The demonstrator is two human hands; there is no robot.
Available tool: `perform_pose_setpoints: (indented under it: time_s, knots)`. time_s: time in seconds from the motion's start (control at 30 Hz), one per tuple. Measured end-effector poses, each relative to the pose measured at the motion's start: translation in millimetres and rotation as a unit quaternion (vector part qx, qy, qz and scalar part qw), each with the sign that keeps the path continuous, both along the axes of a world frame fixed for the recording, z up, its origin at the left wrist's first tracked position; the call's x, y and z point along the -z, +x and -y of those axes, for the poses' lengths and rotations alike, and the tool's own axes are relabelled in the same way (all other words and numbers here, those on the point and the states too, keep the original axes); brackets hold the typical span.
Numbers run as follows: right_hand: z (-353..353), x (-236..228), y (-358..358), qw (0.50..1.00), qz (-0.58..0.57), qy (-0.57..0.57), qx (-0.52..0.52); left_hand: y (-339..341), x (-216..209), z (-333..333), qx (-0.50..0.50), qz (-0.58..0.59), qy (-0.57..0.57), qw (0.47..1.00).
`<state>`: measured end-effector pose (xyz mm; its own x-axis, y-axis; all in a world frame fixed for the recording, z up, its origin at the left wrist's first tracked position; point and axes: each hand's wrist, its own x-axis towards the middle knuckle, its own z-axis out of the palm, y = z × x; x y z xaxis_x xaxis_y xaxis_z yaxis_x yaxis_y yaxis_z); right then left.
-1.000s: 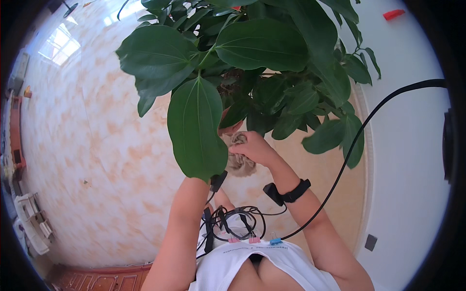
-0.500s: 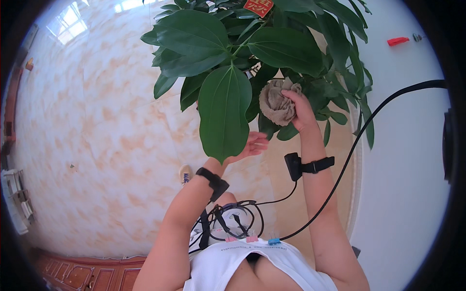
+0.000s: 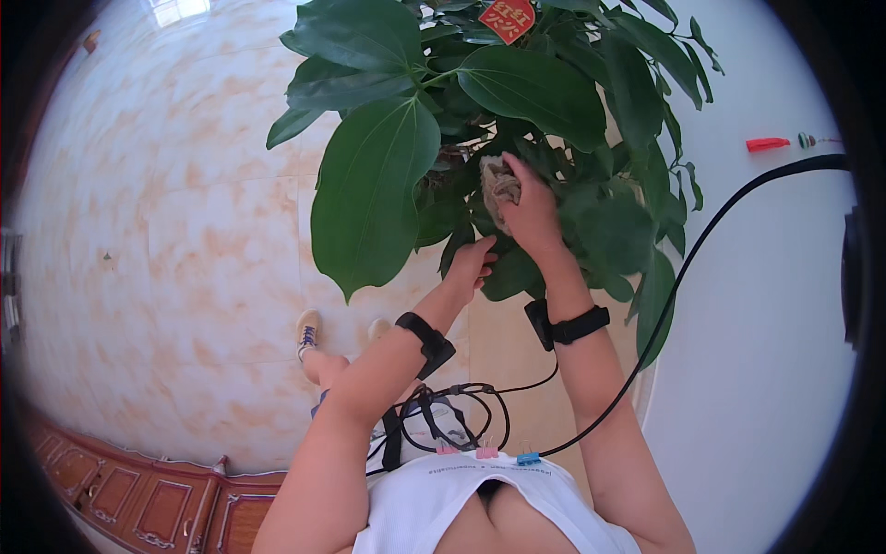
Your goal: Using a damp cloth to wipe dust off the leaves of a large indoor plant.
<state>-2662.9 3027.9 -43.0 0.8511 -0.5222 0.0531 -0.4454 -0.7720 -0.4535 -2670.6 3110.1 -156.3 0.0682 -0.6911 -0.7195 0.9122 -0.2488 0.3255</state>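
A large potted plant with broad dark-green leaves (image 3: 374, 198) fills the top middle. My right hand (image 3: 535, 214) is closed round a crumpled grey-brown cloth (image 3: 499, 189) among the inner leaves. Just below and left of it, my left hand (image 3: 471, 266) has its fingers curled together at the edge of a lower leaf (image 3: 513, 273), seemingly pinching it; the exact contact is partly hidden. A red paper tag (image 3: 508, 18) hangs in the foliage above both hands.
A black cable (image 3: 678, 277) arcs along my right side, with more loops at my waist. White wall (image 3: 766, 369) stands on the right, with a red tassel (image 3: 768, 145). Marbled floor tiles (image 3: 175, 277) lie left; a carved brown cabinet (image 3: 171, 494) is lower left.
My right hand has moved left and deeper into the foliage with the cloth. My left hand has gone from spread fingers to curled ones at a leaf. The big front leaf appears further left.
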Motion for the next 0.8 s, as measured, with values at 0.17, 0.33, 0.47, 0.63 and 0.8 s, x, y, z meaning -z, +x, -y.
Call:
perform_pose_setpoints:
  time_s: [0.17, 0.33, 0.47, 0.63, 0.8]
  knots:
    - [-8, 13, 5, 0.989, -0.136, 0.040, 0.034, 0, 7, 0, -0.205, -0.003, -0.123, 0.971]
    - [11, 50, -9, 0.990, -0.093, -0.013, -0.106, 9, 2, -11, -0.324, -0.173, -0.335, 0.868]
    - [37, 74, -27, 0.971, -0.128, 0.022, -0.199, 13, -16, -17, -0.304, -0.210, -0.373, 0.851]
    - [-15, 38, -20, 0.962, -0.260, 0.025, -0.081, 27, -9, -25, -0.325, -0.210, -0.356, 0.851]
    - [-40, 17, -46, 0.970, -0.181, 0.156, -0.054, 35, -2, -29, -0.273, -0.177, -0.370, 0.870]
